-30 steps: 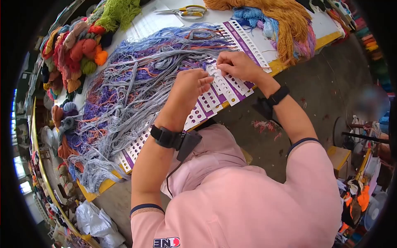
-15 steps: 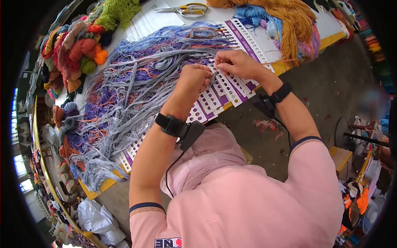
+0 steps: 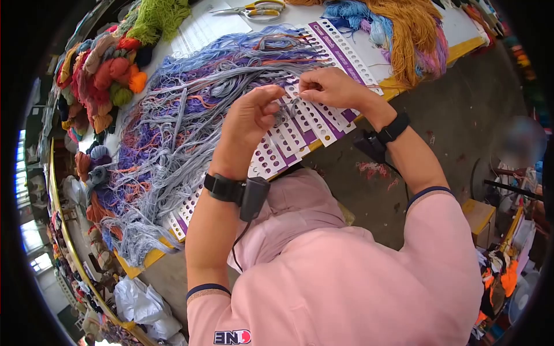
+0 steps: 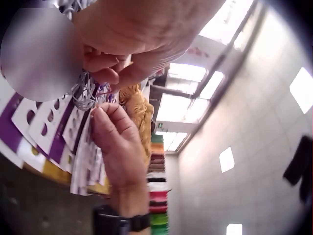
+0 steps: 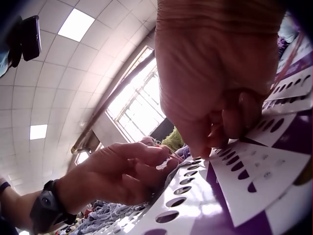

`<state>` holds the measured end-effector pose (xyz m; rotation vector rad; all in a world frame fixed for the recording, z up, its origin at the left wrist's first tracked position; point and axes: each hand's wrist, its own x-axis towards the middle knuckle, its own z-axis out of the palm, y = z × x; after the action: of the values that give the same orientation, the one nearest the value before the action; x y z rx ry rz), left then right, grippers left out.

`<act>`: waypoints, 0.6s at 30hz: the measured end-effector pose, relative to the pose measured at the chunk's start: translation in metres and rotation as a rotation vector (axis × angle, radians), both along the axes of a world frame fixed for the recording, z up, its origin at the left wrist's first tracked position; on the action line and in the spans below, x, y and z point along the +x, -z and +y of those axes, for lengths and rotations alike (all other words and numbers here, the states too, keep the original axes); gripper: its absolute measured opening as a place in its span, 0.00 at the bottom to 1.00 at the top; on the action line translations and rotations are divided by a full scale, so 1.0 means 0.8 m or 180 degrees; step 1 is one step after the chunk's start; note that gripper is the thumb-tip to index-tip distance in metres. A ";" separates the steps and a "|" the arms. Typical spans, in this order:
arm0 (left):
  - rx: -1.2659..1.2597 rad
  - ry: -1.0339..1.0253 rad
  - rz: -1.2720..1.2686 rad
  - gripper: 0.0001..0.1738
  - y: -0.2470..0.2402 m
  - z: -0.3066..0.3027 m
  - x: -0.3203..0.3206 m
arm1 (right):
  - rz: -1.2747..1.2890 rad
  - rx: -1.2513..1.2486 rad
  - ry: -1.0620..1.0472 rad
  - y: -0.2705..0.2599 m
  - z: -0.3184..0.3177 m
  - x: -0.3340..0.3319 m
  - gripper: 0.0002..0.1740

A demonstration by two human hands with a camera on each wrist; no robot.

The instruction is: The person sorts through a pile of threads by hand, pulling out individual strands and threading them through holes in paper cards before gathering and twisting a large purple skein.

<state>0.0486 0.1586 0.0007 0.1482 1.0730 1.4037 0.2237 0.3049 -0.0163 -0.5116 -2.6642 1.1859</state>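
Punched white-and-purple cards (image 3: 316,122) lie overlapped along the table edge, with blue, grey, purple and orange threads (image 3: 190,109) spreading left from them. My left hand (image 3: 249,118), its fingers curled, is left of the top card's end; in the right wrist view that hand (image 5: 122,171) pinches fine thread. My right hand (image 3: 334,89) holds the top card's upper end between thumb and finger. Looped grey thread (image 4: 84,97) hangs between both hands in the left wrist view, close to the right fingertips (image 4: 98,111). The right palm hides part of the grip in the right wrist view.
Yellow-handled scissors (image 3: 262,11) and a paper sheet (image 3: 210,29) lie at the back. Red and green yarn bundles (image 3: 115,69) are at left, ochre yarn (image 3: 407,40) at back right. A yellow edge (image 3: 398,92) borders the table.
My left hand has drawn away from the right one, leftward and slightly down, and grey thread now shows between them. The right hand has stayed nearly in place at the card's end.
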 end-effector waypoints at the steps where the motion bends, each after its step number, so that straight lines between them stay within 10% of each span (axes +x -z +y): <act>1: 0.0107 0.0007 -0.0024 0.08 0.003 0.000 0.000 | 0.0050 -0.0196 -0.0004 0.001 0.001 -0.001 0.09; 3: 0.0322 0.0018 -0.0083 0.07 0.013 0.001 0.003 | 0.0147 -0.0687 0.0040 0.005 0.004 -0.001 0.09; 7: 0.0160 0.1347 0.2407 0.09 0.009 0.003 0.036 | 0.0082 -0.1007 0.0233 0.013 0.008 -0.001 0.08; 12: -0.0762 -0.0498 0.2546 0.09 -0.044 -0.094 -0.082 | 0.0041 0.0095 0.0345 0.008 0.002 0.003 0.07; 14: -0.0053 -0.0921 0.2098 0.11 -0.032 -0.223 -0.265 | 0.0145 0.0394 0.0286 0.012 0.001 0.005 0.07; 16: -0.0426 -0.1813 0.4512 0.15 -0.013 -0.403 -0.464 | 0.0124 0.0402 0.0295 0.016 0.002 0.005 0.07; 18: -0.2011 -0.2826 0.5365 0.16 -0.063 -0.417 -0.444 | 0.0082 0.0384 0.0186 0.014 -0.001 0.000 0.08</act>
<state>-0.3067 -0.1754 0.0514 0.4592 3.2180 1.4335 0.2235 0.3045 -0.0279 -0.5461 -2.6593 1.0019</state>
